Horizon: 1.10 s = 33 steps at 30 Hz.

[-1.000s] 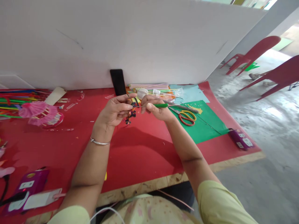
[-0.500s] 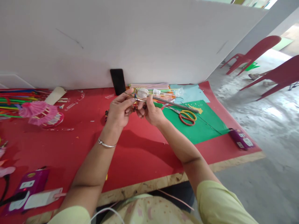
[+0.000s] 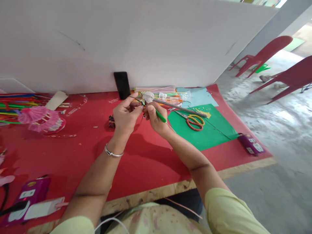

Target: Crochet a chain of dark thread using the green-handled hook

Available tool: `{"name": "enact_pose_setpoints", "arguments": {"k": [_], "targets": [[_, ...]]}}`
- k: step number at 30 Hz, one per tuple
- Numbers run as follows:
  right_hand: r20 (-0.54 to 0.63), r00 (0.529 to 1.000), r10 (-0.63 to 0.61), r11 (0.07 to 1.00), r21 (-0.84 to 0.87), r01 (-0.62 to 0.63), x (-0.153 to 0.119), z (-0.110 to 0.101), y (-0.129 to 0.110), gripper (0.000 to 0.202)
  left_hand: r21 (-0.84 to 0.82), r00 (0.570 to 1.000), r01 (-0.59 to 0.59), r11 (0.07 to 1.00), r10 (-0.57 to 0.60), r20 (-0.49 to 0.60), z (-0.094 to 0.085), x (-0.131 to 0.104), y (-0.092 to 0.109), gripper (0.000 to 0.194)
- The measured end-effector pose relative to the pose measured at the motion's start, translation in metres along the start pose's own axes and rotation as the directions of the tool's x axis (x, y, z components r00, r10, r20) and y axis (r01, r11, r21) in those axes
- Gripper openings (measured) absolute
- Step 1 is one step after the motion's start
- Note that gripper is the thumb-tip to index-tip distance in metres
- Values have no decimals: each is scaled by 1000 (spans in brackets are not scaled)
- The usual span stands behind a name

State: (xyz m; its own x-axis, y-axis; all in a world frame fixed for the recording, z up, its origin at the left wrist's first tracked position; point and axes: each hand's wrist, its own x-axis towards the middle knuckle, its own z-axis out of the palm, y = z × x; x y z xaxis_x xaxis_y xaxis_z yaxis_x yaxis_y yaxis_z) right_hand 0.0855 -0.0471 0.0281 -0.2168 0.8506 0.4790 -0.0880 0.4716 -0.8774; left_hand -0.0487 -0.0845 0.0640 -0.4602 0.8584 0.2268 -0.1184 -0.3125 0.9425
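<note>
My right hand (image 3: pixel 157 118) is closed on a crochet hook (image 3: pixel 161 116) with a green grip, its thin metal end sticking out below the palm. Opposite it, my left hand (image 3: pixel 126 113) pinches a small dark, multicoloured piece of yarn work (image 3: pixel 143 103). The fingertips of both hands almost meet there and partly hide the piece and the hook's tip. A dark bundle with coloured strands (image 3: pixel 111 121) lies on the red sheet beside my left wrist.
Behind my hands lies a grey stick with a white wrapped head (image 3: pixel 148 97). Scissors (image 3: pixel 195 123) rest on green paper (image 3: pixel 209 139). A phone (image 3: pixel 122 85) leans on the wall. Pink fan-like decorations (image 3: pixel 41 118) lie left; purple boxes (image 3: pixel 251 144) sit at both sides.
The crochet hook has swung from lying nearly level to slanting down to the right. My right hand has turned with it, and its fingers have come closer to my left fingertips.
</note>
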Motion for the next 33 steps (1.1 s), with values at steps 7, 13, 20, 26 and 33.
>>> {"name": "enact_pose_setpoints", "arguments": {"k": [7,13,20,26,33], "targets": [[195,935,296,869,352,-348,17,-1,1,83,-194,935,328,925,-287,209,-3,5,12,37],[586,708,394,672,343,-657,34,-21,8,83,-63,857,394,917,-342,385,-19,13,14,36],[706,661,254,799,232,-555,37,-44,21,65,-10,800,430,903,-376,468,-27,18,16,38],[713,642,282,850,124,-511,37,-55,6,59,-5,744,495,869,-421,519,-29,21,12,41],[676,698,236,909,100,-405,37,-57,-7,56,1,747,495,869,-426,510,-30,23,11,42]]}}
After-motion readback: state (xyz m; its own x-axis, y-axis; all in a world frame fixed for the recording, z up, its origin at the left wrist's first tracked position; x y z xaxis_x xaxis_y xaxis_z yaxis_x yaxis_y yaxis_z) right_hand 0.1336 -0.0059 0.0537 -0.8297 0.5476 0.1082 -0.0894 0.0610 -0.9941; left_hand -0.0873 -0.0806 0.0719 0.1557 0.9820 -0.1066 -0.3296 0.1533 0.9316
